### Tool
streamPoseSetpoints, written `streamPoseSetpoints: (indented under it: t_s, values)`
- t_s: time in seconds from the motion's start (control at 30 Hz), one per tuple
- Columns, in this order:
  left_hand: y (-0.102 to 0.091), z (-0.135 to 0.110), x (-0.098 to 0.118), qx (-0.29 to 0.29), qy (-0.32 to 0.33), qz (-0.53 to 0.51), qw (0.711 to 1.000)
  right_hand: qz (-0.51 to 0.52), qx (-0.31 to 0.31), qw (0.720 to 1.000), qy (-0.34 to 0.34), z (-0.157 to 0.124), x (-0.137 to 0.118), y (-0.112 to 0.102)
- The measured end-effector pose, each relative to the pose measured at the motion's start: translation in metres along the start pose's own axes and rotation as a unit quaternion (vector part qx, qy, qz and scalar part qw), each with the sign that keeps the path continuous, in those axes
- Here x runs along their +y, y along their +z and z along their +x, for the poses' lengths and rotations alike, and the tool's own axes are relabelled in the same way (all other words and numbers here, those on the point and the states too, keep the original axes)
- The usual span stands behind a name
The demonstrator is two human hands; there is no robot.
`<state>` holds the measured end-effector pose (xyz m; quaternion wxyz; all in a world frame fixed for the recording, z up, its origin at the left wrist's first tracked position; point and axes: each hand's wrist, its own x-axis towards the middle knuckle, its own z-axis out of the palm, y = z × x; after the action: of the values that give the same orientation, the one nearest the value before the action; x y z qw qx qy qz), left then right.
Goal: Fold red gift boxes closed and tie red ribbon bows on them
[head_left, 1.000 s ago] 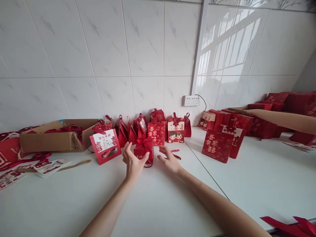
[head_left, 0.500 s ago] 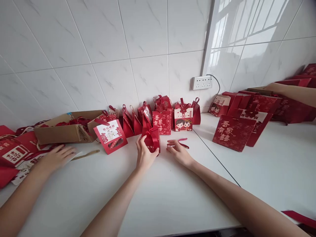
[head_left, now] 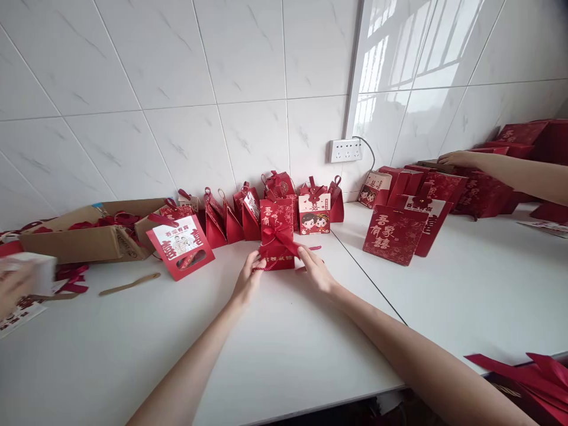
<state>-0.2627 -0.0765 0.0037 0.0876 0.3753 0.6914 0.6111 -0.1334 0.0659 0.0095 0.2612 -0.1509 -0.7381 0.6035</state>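
A small red gift box (head_left: 278, 262) with gold lettering stands on the white table between my hands. A red ribbon bow (head_left: 278, 236) spreads across its top. My left hand (head_left: 247, 278) is closed at the bow's left end, beside the box, where a thin twisted cord also shows. At the right end of the bow, my right hand (head_left: 316, 269) pinches the ribbon between thumb and fingers. Pink-handled scissors or a similar tool (head_left: 315, 248) lie partly hidden behind my right hand. Directly behind the box stands a taller red printed box (head_left: 278, 214).
Several finished red boxes (head_left: 216, 219) line the tiled wall. A cardboard box of ribbons (head_left: 80, 244), a wooden stick (head_left: 129, 284) and a windowed red bag (head_left: 181, 245) are at left. Co-workers' hands show at far left (head_left: 15, 287), blurred, and right (head_left: 459, 158). Red bags (head_left: 394, 235) stand right.
My right hand has moved in to the ribbon, and my left hand has shifted to the bow's left end. The box now faces me. The left co-worker's hand has drawn back leftward with something white.
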Motion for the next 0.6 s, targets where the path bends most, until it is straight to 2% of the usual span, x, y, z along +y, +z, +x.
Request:
streamPoseSetpoints:
  t_s: [0.13,0.2,0.27,0.4,0.6]
  values:
    - [-0.009,0.007,-0.010,0.098,-0.039,-0.009,0.994,0.046,-0.045,0.998,0.012,0.000,-0.006,0.000]
    - [-0.015,0.010,-0.015,0.151,-0.064,-0.007,0.987,0.030,-0.023,0.999,0.018,0.002,-0.004,0.001]
    - [-0.018,0.012,-0.018,0.176,-0.083,-0.010,0.981,0.002,0.005,1.000,0.030,0.004,0.000,0.002]
    - [-0.013,0.010,-0.014,0.162,-0.086,-0.031,0.983,-0.010,0.040,0.999,0.034,0.007,0.009,0.001]
    - [-0.009,0.006,-0.008,0.105,-0.064,-0.069,0.990,0.050,0.009,0.999,0.014,0.004,0.008,0.002]
